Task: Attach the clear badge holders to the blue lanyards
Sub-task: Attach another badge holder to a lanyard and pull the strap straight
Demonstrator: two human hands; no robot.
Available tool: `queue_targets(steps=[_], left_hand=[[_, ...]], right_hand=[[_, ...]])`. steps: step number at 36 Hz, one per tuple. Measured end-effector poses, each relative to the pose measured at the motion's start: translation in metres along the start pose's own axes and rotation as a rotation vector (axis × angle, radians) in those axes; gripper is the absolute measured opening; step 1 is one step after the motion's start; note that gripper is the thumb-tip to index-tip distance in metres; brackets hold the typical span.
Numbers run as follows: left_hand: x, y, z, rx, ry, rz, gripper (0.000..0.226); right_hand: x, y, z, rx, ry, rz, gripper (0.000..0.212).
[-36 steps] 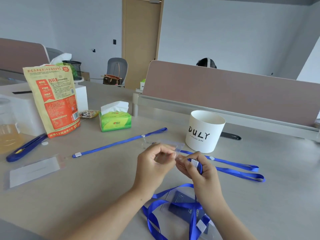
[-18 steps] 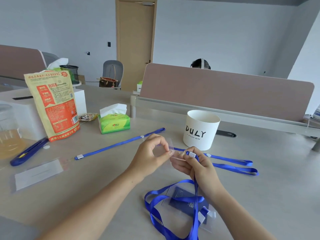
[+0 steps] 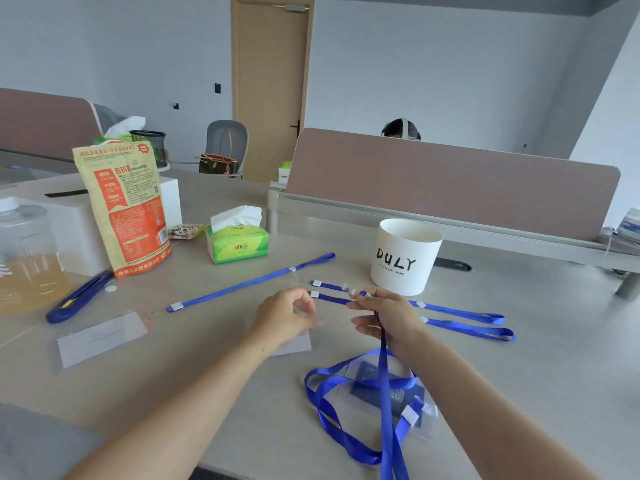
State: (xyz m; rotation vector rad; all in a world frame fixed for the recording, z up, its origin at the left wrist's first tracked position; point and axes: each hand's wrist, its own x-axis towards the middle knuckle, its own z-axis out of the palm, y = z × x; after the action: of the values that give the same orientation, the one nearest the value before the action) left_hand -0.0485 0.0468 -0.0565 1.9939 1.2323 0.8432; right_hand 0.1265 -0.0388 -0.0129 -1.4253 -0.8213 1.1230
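My left hand (image 3: 285, 318) pinches a clear badge holder (image 3: 294, 342), which hangs blurred below its fingers. A short gap to the right, my right hand (image 3: 388, 318) grips the clip end of a blue lanyard (image 3: 383, 368); its strap drops toward the table's near edge. Under that strap lies another blue lanyard looped around a badge holder with a dark card (image 3: 379, 388). A single lanyard (image 3: 249, 282) lies straight at the centre left. Two more lanyards (image 3: 460, 317) lie side by side behind my right hand. A spare clear holder with a white insert (image 3: 100, 336) rests at the left.
A white DULY cup (image 3: 405, 258) stands just behind the two lanyards. A green tissue pack (image 3: 237, 240), an orange snack bag (image 3: 128, 209), a blue utility knife (image 3: 79, 296) and a jar of yellowish liquid (image 3: 27, 265) fill the left. A brown partition (image 3: 450, 181) bounds the desk's far side.
My hands were joined at the holder and the lanyard clip; now they are apart. The left one has dropped lower with the holder, and the right keeps the lanyard.
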Motion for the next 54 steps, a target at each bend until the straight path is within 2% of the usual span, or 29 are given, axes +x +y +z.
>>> queue_targets(steps=[4, 6, 7, 11, 16, 19, 22, 25, 28, 31, 35, 37, 39, 41, 44, 45, 47, 50, 53, 54], left_hand=[[-0.004, -0.013, 0.005, 0.148, 0.013, 0.001, 0.013], [-0.005, -0.009, 0.004, 0.107, 0.049, 0.024, 0.01], [-0.005, -0.004, 0.003, 0.033, 0.032, 0.029, 0.017], [-0.014, 0.025, -0.004, -0.294, -0.232, -0.051, 0.03], [-0.021, 0.04, 0.008, -0.291, -0.381, -0.102, 0.04], [-0.024, 0.047, 0.013, -0.247, -0.49, -0.068, 0.038], [-0.025, 0.05, 0.012, -0.23, -0.546, -0.051, 0.02], [-0.022, 0.046, 0.01, -0.253, -0.5, -0.137, 0.009], [-0.018, 0.042, 0.007, -0.301, -0.435, -0.207, 0.013], [-0.013, 0.039, 0.001, -0.372, -0.407, -0.204, 0.013], [-0.007, 0.035, -0.004, -0.363, -0.476, -0.251, 0.004], [-0.005, 0.035, -0.006, -0.378, -0.513, -0.264, 0.012], [-0.001, 0.036, -0.006, -0.499, -0.482, -0.286, 0.023], [0.004, 0.04, -0.007, -0.675, -0.423, -0.292, 0.022], [0.009, 0.051, -0.005, -0.897, -0.371, -0.237, 0.019], [0.009, 0.056, -0.004, -0.954, -0.364, -0.218, 0.02], [0.012, 0.067, -0.002, -1.05, -0.366, -0.182, 0.021], [0.017, 0.084, 0.0, -1.142, -0.357, -0.142, 0.024], [0.026, 0.098, 0.001, -1.194, -0.341, -0.123, 0.024], [0.03, 0.102, 0.001, -1.212, -0.333, -0.118, 0.022]], right_hand=[[0.012, -0.007, 0.012, 0.24, -0.012, 0.026, 0.014], [0.019, -0.012, 0.018, 0.327, -0.007, 0.021, 0.018], [0.021, -0.014, 0.02, 0.353, 0.003, 0.012, 0.019], [0.026, -0.026, 0.028, 0.428, 0.051, -0.015, 0.021], [0.031, -0.035, 0.032, 0.457, 0.084, -0.077, 0.023], [0.031, -0.04, 0.033, 0.419, 0.066, -0.152, 0.027], [0.029, -0.046, 0.031, 0.376, 0.047, -0.225, 0.029], [0.029, -0.052, 0.023, 0.291, 0.077, -0.297, 0.032], [0.03, -0.053, 0.011, 0.272, 0.087, -0.36, 0.034], [0.027, -0.052, -0.004, 0.252, 0.127, -0.399, 0.032], [0.02, -0.043, -0.023, 0.077, 0.221, -0.386, 0.024], [0.019, -0.037, -0.032, -0.075, 0.237, -0.332, 0.018], [0.016, -0.03, -0.039, -0.217, 0.197, -0.254, 0.014], [0.01, -0.021, -0.04, -0.333, 0.106, -0.179, 0.022], [0.001, -0.008, -0.037, -0.428, -0.116, -0.088, 0.063], [-0.002, -0.005, -0.036, -0.454, -0.199, -0.065, 0.069], [-0.005, -0.001, -0.033, -0.463, -0.323, -0.037, 0.062], [-0.003, -0.004, -0.028, -0.461, -0.304, -0.041, 0.053], [0.0, -0.012, -0.027, -0.373, -0.276, -0.078, 0.015], [0.002, -0.016, -0.03, -0.354, -0.262, -0.085, 0.017]])
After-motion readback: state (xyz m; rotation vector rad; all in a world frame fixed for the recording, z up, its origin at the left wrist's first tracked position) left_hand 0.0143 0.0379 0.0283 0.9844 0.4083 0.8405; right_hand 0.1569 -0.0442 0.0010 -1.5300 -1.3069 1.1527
